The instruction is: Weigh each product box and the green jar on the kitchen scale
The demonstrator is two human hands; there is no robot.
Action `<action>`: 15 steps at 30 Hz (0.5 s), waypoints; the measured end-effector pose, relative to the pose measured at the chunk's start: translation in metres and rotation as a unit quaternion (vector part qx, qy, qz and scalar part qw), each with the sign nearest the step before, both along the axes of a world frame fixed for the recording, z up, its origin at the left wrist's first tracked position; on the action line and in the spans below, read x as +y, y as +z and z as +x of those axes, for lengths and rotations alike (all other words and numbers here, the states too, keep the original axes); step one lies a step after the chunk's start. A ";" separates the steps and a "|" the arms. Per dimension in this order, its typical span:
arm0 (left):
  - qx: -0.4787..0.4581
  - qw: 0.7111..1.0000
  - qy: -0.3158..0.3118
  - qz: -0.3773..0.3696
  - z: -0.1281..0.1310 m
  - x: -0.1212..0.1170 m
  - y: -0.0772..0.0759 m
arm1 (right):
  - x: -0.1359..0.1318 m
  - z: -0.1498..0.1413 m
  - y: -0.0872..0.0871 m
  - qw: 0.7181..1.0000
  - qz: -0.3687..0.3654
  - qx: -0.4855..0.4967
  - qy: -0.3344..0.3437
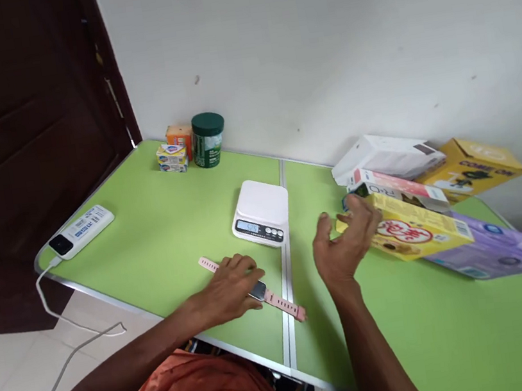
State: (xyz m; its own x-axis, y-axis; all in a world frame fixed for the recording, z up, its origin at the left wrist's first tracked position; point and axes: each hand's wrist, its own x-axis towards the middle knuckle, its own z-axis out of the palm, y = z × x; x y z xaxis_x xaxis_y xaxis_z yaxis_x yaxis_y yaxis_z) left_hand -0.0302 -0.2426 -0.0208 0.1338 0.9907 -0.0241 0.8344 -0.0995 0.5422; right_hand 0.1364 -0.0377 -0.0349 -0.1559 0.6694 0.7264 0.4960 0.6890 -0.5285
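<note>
My left hand (232, 289) rests over a smartwatch (257, 291) with a pink strap (283, 304), its fingers and thumb closed about the watch's body. The watch lies stretched out on the green table, and my fingers hide part of it. Just beyond it stands a white kitchen scale (262, 205) with a lit display; nothing sits on its plate. My right hand (345, 242) is raised over the table to the right of the scale, thumb and fingers apart, holding nothing. Close behind its fingertips leans a yellow box (415, 225).
Past the yellow box are a purple package (496, 243), a pink-and-white box (395, 184), a white box (386, 155) and an orange-yellow carton (473, 169). A green-lidded jar (208, 141) and small boxes (172, 158) stand at the back left. A cabled white device (84, 230) lies at the left edge.
</note>
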 end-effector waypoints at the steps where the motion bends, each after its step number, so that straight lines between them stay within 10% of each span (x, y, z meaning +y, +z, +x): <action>1: 0.029 1.000 -0.012 -0.005 0.002 0.003 0.000 | -0.005 -0.021 0.010 0.999 0.003 -0.004 0.035; 6: 0.076 0.997 -0.032 0.001 0.003 0.011 0.001 | -0.013 -0.127 0.033 0.970 -0.028 -0.065 0.231; 11: 0.039 0.999 -0.002 0.000 -0.016 -0.006 0.002 | 0.006 -0.223 0.014 0.923 -0.134 -0.140 0.333; 15: -0.150 0.983 0.099 -0.038 -0.059 -0.025 0.019 | 0.031 -0.287 -0.001 0.914 -0.082 -0.170 0.358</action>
State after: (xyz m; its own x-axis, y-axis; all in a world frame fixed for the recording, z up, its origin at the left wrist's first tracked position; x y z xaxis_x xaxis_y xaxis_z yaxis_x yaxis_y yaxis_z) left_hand -0.0892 -0.2676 -0.0020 -0.0485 0.9949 -0.0885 0.6354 0.0991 0.7658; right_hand -0.1506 -0.0071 -0.0364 -0.7953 0.4019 0.4539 0.1028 0.8273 -0.5523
